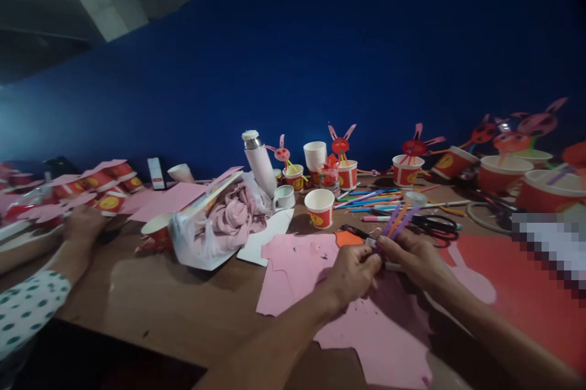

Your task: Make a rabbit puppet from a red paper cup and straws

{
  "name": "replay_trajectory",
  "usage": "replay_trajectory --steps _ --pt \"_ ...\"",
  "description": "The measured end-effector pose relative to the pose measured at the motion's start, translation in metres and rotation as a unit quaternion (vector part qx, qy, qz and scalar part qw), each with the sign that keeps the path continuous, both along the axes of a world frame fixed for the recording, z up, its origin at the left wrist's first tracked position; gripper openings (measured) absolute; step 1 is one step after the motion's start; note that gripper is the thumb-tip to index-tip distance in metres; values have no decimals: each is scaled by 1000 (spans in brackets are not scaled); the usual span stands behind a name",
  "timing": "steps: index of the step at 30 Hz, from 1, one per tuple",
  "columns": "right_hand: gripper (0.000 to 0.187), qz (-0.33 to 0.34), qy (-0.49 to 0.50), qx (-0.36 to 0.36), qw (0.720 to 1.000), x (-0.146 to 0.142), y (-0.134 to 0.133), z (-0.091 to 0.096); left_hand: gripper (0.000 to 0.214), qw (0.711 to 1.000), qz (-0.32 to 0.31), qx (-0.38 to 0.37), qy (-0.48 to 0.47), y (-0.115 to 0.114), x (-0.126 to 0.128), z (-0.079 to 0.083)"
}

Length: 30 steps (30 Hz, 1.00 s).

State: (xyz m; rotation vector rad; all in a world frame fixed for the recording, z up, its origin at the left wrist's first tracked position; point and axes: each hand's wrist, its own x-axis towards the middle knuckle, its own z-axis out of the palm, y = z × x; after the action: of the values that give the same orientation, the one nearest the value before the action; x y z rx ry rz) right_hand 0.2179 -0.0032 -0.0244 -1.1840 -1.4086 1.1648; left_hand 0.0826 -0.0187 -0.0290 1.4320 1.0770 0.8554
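Thin purple and orange craft sticks [399,219] stand up fanned out from the fingers of my right hand [414,256], which pinches them near their lower ends. My left hand [352,274] is closed right beside it, fingertips pressed together. A small whitish piece shows at its fingers, too small to name. Both hands are above cut pink paper sheets [293,268] that lie on the table. A scrap of orange paper [350,238] lies just behind my left hand.
Black-handled scissors [437,226] and scattered coloured pencils [370,199] lie behind my hands. An empty red-and-white paper cup [319,208], a thermos [259,164] and cups with paper rabbits [348,173] stand farther back. At left, another person's hand [85,225] reaches over the table.
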Motion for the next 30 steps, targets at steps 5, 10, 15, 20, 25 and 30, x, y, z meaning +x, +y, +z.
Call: replay_trajectory --steps 5,10,15,20,25,30 --pt "32 10 -22 24 999 1 0 1 31 997 -26 -42 -55 5 -1 -5" --pt "27 17 -43 56 997 2 -2 4 28 995 -30 -33 -89 5 0 -5" --pt "28 42 -9 39 998 0 -5 9 33 995 -24 -48 -82 6 -1 -8" --pt "26 53 21 40 998 0 -6 9 33 993 -13 -58 -98 7 -2 -8" --pt "24 46 48 55 996 0 -6 8 35 989 1 -69 -129 7 -4 -4" --pt "23 36 37 40 998 0 -5 7 33 987 5 -82 -141 6 -3 -2"
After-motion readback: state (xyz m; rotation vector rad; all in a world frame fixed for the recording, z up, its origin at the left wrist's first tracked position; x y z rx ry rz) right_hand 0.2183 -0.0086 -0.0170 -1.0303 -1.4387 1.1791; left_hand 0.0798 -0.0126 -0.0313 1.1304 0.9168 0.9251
